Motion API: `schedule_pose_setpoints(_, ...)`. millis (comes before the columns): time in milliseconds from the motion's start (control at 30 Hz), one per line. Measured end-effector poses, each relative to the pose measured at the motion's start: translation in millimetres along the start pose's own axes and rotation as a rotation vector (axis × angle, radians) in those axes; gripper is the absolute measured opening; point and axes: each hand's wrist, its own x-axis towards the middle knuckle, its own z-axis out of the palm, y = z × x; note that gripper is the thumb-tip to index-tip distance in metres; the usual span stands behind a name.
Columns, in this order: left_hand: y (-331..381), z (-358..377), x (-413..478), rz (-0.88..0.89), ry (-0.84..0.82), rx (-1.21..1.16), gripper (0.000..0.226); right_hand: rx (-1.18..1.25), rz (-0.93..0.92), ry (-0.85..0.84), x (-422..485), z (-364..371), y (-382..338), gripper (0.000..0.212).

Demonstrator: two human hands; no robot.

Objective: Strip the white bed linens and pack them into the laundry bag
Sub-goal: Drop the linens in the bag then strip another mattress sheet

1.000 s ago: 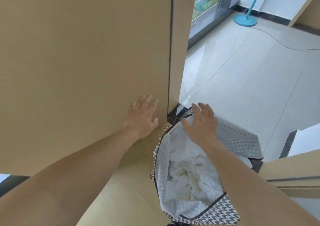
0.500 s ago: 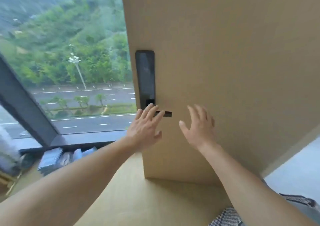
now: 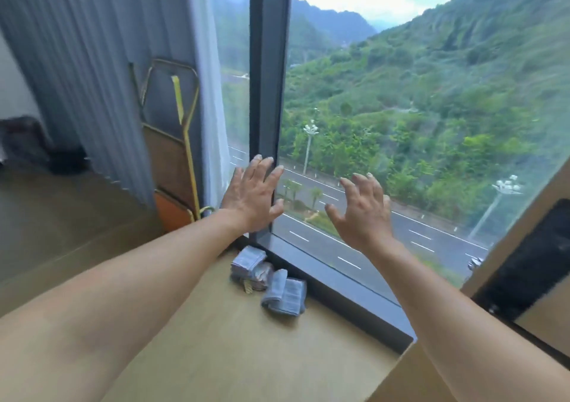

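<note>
Beyond the left hand and right hand, passage is blocked by window glass and its dark frame post. Free room is left above the wooden ledge, lower centre, beside folded cloths.

A tan wooden ledge beneath the window carries small folded grey-blue cloths near the frame.

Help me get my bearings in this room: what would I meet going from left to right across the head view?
Grey curtain → folded brass-framed stand → left hand → right hand → black lock panel.
</note>
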Motion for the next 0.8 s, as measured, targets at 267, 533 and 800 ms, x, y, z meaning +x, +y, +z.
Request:
schedule_pose_setpoints(267, -156.3, -34.5, 1.1, -0.322, 0.068, 0.115, 0.067, 0.139, -0.300, -0.036, 128.3, 53.6, -144.9, 0.066)
schedule_pose_setpoints(533, -291.9, -59.3, -45.0, -0.704, 0.052, 0.265, 0.067, 0.338, -0.642, -0.095, 188.4, 104.1, -323.3, 0.062)
schedule_pose_setpoints(800, -434.7, -82.8, -120.7, -0.985, 0.056, 0.344, 0.067, 0.361, -0.925, -0.117, 204.0, 152.7, -526.1, 0.065)
